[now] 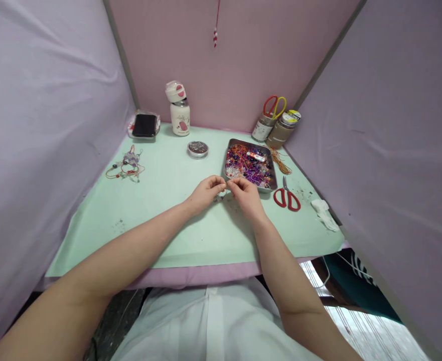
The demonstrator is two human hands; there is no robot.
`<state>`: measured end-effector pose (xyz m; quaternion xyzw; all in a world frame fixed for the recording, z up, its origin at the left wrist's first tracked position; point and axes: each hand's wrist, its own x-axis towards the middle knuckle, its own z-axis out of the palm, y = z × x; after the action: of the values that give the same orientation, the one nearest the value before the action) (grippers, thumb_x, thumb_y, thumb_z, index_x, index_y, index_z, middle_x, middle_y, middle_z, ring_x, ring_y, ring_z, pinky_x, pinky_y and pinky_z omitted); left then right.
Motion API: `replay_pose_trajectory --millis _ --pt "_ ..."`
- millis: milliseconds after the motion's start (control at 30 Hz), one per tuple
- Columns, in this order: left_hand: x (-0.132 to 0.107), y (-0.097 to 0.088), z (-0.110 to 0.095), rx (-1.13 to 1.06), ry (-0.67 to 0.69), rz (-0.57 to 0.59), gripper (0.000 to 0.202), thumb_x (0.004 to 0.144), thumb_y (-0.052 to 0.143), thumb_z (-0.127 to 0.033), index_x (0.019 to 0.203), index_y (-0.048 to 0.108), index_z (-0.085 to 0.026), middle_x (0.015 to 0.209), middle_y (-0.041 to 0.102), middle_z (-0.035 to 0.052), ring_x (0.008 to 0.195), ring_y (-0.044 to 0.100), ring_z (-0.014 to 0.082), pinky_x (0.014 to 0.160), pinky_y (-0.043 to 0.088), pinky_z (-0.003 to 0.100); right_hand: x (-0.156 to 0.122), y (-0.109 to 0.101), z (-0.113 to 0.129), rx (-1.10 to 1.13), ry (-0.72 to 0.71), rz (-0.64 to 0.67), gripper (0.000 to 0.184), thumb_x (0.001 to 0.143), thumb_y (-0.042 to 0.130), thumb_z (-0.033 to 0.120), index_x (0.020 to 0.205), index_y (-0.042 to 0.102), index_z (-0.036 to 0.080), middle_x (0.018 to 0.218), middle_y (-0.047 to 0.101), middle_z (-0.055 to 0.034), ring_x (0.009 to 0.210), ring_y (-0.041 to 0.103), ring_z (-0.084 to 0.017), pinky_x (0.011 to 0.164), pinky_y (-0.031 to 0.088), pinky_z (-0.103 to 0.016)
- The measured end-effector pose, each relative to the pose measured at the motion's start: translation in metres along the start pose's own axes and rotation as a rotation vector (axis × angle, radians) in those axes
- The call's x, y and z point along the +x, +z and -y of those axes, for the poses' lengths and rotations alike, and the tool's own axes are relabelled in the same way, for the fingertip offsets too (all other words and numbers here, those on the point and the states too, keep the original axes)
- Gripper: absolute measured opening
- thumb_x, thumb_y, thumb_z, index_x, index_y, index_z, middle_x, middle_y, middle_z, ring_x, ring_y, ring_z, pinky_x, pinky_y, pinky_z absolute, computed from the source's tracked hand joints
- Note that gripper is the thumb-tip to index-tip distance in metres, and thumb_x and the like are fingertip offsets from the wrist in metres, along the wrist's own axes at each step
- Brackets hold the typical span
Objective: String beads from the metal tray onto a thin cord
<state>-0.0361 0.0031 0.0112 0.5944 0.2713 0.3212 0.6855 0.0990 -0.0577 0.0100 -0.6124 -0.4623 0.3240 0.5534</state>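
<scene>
My left hand [209, 190] and my right hand [245, 194] meet over the middle of the table, fingertips almost touching. Each is closed in a pinch on a thin beaded cord [219, 199], whose small beads hang just below the fingers. The cord itself is too fine to follow between the fingertips. Right behind my right hand lies a metal tray [274, 183] full of loose purple, orange, red and clear beads, with a small white-and-red tube [256, 157] on top. Red-handled scissors [286, 196] lie to the right of that hand.
Finished-looking beaded strands [128, 168] lie at the left, near a dark phone [144, 125]. A white bottle [180, 119] and a round tin [197, 149] stand behind. Two jars [262, 129], one holding scissors, a cord bundle [281, 161] and crumpled tissue [324, 214] sit rightward. Cloth walls surround the table.
</scene>
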Motion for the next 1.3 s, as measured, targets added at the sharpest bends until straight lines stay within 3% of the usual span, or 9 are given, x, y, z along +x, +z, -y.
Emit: replay_pose_trajectory --millis 200,400,767,1033,1300 --pt "0.0031 -0.0007 0.0038 -0.040 -0.002 -0.033 0.014 0.075 0.063 -0.026 0.078 0.054 -0.017 0.069 0.051 -0.0028 0.062 0.046 0.0080 0.059 0.037 0.022 -0.0011 0.0012 0.0020 -0.093 -0.155 -0.126 0.013 0.076 0.059 0.033 0.081 0.059 0.020 0.080 0.059 -0.0023 0.075 0.054 -0.015 0.071 0.044 -0.030" --pt "0.0075 -0.0018 0.0075 -0.063 0.026 -0.053 0.015 0.075 0.063 -0.028 0.076 0.052 -0.017 0.063 0.048 -0.0044 0.058 0.042 0.0076 0.057 0.036 0.023 -0.0050 0.0006 0.0052 -0.223 -0.308 -0.122 0.007 0.078 0.057 0.028 0.077 0.058 0.021 0.082 0.057 -0.0024 0.071 0.051 -0.014 0.066 0.042 -0.029" --pt "0.0044 0.0004 0.0058 -0.109 -0.015 -0.037 0.014 0.075 0.064 -0.025 0.077 0.053 -0.016 0.069 0.054 -0.0032 0.064 0.051 0.0075 0.067 0.042 0.024 -0.0025 -0.0006 0.0031 -0.237 -0.287 -0.032 0.013 0.081 0.057 0.031 0.074 0.059 0.020 0.077 0.058 -0.0014 0.070 0.051 -0.015 0.069 0.041 -0.029" --pt "0.0033 0.0015 0.0023 -0.154 -0.070 -0.077 0.012 0.074 0.065 -0.017 0.082 0.056 -0.014 0.072 0.058 -0.0022 0.064 0.056 0.0073 0.071 0.045 0.026 0.0009 -0.0006 -0.0004 -0.210 -0.285 -0.105 0.013 0.082 0.055 0.031 0.077 0.058 0.020 0.079 0.060 -0.0019 0.076 0.053 -0.016 0.073 0.042 -0.031" --pt "0.0043 0.0014 0.0052 -0.190 -0.056 -0.097 0.018 0.069 0.071 -0.018 0.081 0.060 -0.013 0.075 0.062 0.0000 0.066 0.057 0.0082 0.076 0.047 0.030 0.0001 0.0006 0.0006 -0.185 -0.287 -0.071 0.013 0.081 0.057 0.031 0.075 0.061 0.020 0.078 0.061 -0.0022 0.075 0.054 -0.016 0.072 0.042 -0.031"
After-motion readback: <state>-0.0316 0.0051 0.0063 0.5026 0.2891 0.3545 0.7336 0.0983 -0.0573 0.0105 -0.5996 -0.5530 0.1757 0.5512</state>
